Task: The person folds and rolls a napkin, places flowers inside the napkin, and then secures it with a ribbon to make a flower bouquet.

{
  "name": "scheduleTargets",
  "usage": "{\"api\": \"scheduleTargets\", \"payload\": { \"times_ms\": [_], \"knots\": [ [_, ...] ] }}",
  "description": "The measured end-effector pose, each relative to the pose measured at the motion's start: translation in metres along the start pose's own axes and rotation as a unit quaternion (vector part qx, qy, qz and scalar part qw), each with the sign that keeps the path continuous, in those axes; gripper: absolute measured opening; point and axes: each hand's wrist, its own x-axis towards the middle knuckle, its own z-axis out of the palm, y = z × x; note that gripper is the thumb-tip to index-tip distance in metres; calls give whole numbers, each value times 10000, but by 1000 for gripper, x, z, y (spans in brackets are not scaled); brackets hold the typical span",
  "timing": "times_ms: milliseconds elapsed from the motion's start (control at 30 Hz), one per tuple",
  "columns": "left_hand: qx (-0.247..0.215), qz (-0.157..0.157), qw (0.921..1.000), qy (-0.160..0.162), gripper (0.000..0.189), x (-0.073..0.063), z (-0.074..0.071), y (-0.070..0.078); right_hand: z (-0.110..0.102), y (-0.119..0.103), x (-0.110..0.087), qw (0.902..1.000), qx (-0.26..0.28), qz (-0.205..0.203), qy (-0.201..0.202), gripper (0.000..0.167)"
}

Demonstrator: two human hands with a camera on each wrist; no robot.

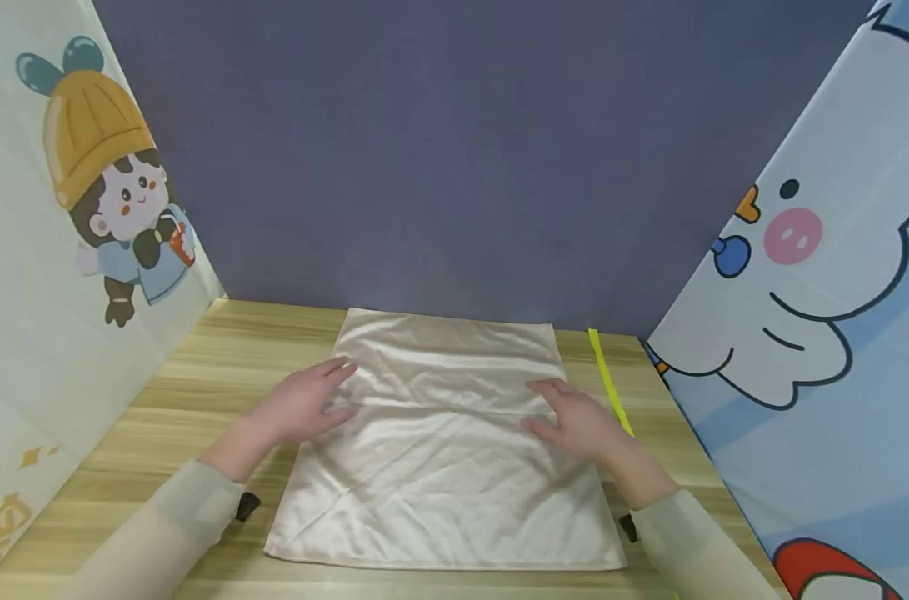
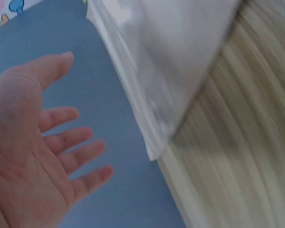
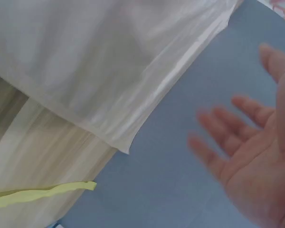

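A pale, satiny cloth (image 1: 439,483) lies spread flat on the wooden table, with a crease running across its middle and small wrinkles. Over its left edge is my left hand (image 1: 307,404), fingers apart and holding nothing. My right hand (image 1: 570,421) is over the opposite edge, thumb and fingers also spread and empty. In the left wrist view the left hand (image 2: 38,152) shows its bare palm beside a cloth corner (image 2: 152,128). The right wrist view has the right hand (image 3: 247,156), slightly blurred, apart from another corner (image 3: 118,137) of the cloth.
A yellow strip (image 1: 607,375) runs along the table (image 1: 162,417) to the right of the cloth. Behind stands a dark blue-grey panel (image 1: 439,150). Printed cartoon panels flank the table, one on the left (image 1: 19,250) and one on the right (image 1: 859,358).
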Motion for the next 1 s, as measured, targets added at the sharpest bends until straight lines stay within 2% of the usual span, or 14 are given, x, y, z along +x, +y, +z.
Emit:
{"api": "scheduleTargets", "payload": {
  "times_ms": [100,233,400,633,733,833,1000],
  "knots": [
    [-400,-67,9992,-56,66,-5,-3,-9,-4,6,-5,9981,588,-25,-170,43],
    [-854,-147,9962,-126,62,-11,-4,-24,-5,19,-13,9926,1164,-70,-346,27],
    [-990,-228,9946,-229,58,-15,5,-48,-2,38,-29,9848,1661,-51,-507,27],
    [-663,-254,9971,-290,61,-15,13,-76,1,56,-48,9715,2155,172,-968,26],
    [-677,-290,9969,-263,60,-13,13,-84,4,60,-54,9665,2278,127,-1176,25],
    [-792,-196,9963,-276,59,-10,14,-88,6,64,-60,9576,2521,91,-1392,24],
    [-1012,-38,9932,-573,59,-4,16,-92,7,70,-70,9418,2860,234,-1749,21]
  ]
}}
